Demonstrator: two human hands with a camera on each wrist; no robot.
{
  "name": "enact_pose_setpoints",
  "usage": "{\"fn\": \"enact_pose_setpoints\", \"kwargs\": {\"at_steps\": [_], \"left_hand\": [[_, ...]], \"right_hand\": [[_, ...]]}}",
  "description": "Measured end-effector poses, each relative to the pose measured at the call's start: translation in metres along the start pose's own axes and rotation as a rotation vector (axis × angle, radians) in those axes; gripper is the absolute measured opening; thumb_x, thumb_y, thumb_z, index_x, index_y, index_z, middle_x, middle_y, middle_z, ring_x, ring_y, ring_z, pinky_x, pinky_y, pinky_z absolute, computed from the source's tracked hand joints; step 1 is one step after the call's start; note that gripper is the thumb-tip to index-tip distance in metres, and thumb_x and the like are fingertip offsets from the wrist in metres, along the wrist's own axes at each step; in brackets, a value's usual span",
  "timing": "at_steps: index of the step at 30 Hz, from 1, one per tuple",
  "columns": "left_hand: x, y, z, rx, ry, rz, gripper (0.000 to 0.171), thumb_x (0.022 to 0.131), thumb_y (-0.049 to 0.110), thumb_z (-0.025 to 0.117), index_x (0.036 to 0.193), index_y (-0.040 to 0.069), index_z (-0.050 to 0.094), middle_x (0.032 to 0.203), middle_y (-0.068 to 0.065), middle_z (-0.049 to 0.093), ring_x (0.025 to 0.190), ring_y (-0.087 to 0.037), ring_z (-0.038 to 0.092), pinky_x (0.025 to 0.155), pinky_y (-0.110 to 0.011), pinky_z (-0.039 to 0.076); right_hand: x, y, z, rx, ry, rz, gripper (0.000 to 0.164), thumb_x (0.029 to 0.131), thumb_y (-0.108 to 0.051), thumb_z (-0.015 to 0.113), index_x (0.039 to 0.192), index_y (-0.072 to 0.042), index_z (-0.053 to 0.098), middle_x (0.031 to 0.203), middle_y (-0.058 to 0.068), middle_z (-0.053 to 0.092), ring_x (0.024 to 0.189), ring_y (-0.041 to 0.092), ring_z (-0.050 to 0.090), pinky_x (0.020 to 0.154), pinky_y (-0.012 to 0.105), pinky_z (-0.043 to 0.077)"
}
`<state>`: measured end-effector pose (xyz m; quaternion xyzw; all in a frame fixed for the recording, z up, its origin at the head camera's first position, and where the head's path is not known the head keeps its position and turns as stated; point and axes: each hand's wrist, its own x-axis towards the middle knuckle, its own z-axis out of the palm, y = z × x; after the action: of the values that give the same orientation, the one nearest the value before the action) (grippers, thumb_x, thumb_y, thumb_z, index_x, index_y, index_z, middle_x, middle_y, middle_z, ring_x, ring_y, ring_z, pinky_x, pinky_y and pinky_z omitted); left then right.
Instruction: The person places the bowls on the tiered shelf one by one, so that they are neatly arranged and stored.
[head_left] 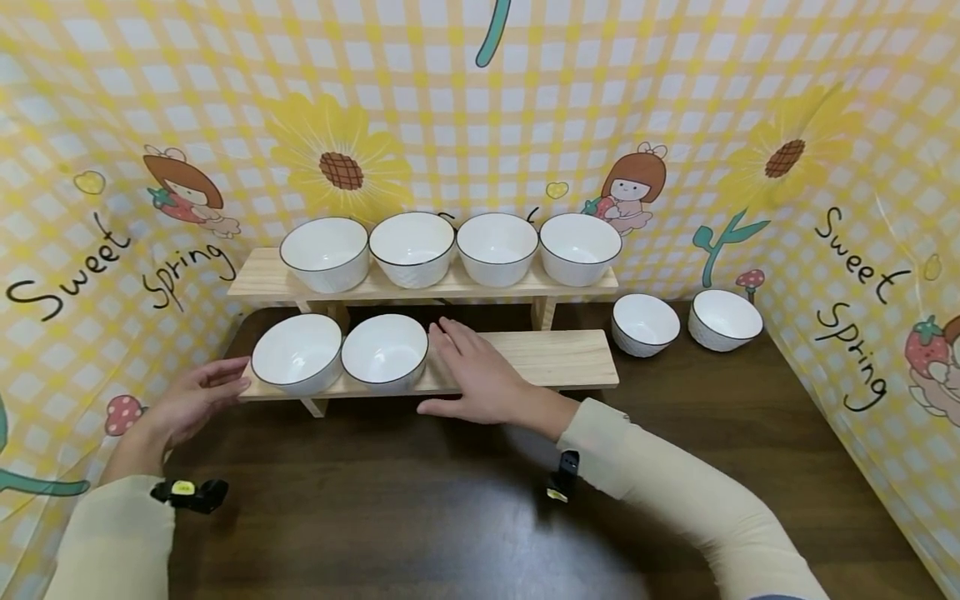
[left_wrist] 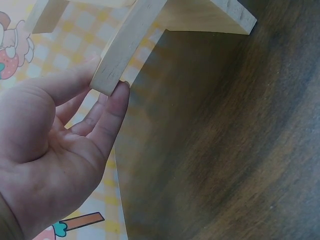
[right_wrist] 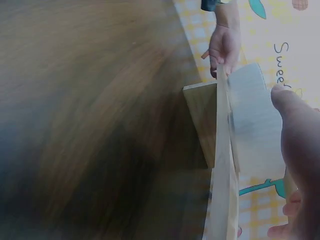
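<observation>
My left hand [head_left: 186, 407] pinches the left end of the lower board of a two-tier wooden shelf [head_left: 564, 358]. In the left wrist view the thumb lies on one face of the board end [left_wrist: 109, 79] and the fingertips on the other. My right hand [head_left: 480, 371] is over the lower board with fingers extended and thumb spread, its fingertips right at the side of a white dark-rimmed bowl [head_left: 385, 350]. Left of that bowl, another white bowl [head_left: 297, 352] stands on the same board. The right wrist view shows the right hand's thumb [right_wrist: 292, 117] beside a pale bowl [right_wrist: 255, 122].
Several matching bowls stand in a row on the upper board [head_left: 255, 279]. Two smaller white bowls, one nearer [head_left: 645, 325] and one farther right [head_left: 725, 321], sit on the dark wooden table [head_left: 360, 508]. A yellow checked cloth [head_left: 480, 133] walls the back and sides.
</observation>
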<state>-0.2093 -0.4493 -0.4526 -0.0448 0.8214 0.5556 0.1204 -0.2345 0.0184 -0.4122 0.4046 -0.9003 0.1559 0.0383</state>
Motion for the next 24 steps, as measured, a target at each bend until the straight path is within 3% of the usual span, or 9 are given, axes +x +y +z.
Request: {"fn": "enact_pose_setpoints", "kwargs": {"at_steps": [3, 8, 17, 24], "left_hand": [[0.0, 0.0, 0.001, -0.022, -0.007, 0.013, 0.051, 0.102, 0.022, 0.064, 0.147, 0.007, 0.046, 0.106, 0.025, 0.061, 0.097, 0.002, 0.063, 0.083, -0.02, 0.055], [-0.001, 0.001, 0.002, -0.057, -0.012, 0.02, 0.033, 0.103, 0.018, 0.062, 0.134, 0.022, 0.051, 0.105, 0.025, 0.061, 0.096, 0.002, 0.063, 0.082, -0.02, 0.055], [0.001, 0.002, 0.002, -0.025, -0.018, 0.018, 0.035, 0.103, 0.02, 0.062, 0.136, 0.023, 0.051, 0.106, 0.025, 0.061, 0.096, 0.002, 0.062, 0.083, -0.02, 0.055], [-0.002, 0.002, 0.002, -0.109, -0.042, 0.036, 0.028, 0.104, 0.013, 0.06, 0.119, 0.035, 0.056, 0.106, 0.023, 0.064, 0.095, 0.002, 0.063, 0.081, -0.017, 0.054]], "right_hand": [[-0.018, 0.009, -0.004, -0.028, -0.023, -0.013, 0.11, 0.09, -0.07, 0.062, 0.162, -0.002, 0.013, 0.167, 0.02, 0.012, 0.155, 0.032, 0.012, 0.124, 0.046, 0.017], [-0.049, 0.026, -0.014, -0.096, -0.034, -0.036, 0.11, 0.09, -0.07, 0.062, 0.162, -0.001, 0.016, 0.167, 0.022, 0.01, 0.155, 0.035, 0.01, 0.123, 0.053, 0.017], [-0.097, 0.055, -0.035, -0.14, 0.031, 0.002, 0.106, 0.088, -0.065, 0.069, 0.16, -0.001, 0.025, 0.165, 0.024, 0.017, 0.152, 0.04, 0.016, 0.121, 0.063, 0.012], [-0.131, 0.075, -0.047, -0.149, 0.066, 0.052, 0.106, 0.085, -0.059, 0.074, 0.159, -0.002, 0.026, 0.165, 0.025, 0.016, 0.152, 0.043, 0.013, 0.118, 0.068, 0.012]]}}
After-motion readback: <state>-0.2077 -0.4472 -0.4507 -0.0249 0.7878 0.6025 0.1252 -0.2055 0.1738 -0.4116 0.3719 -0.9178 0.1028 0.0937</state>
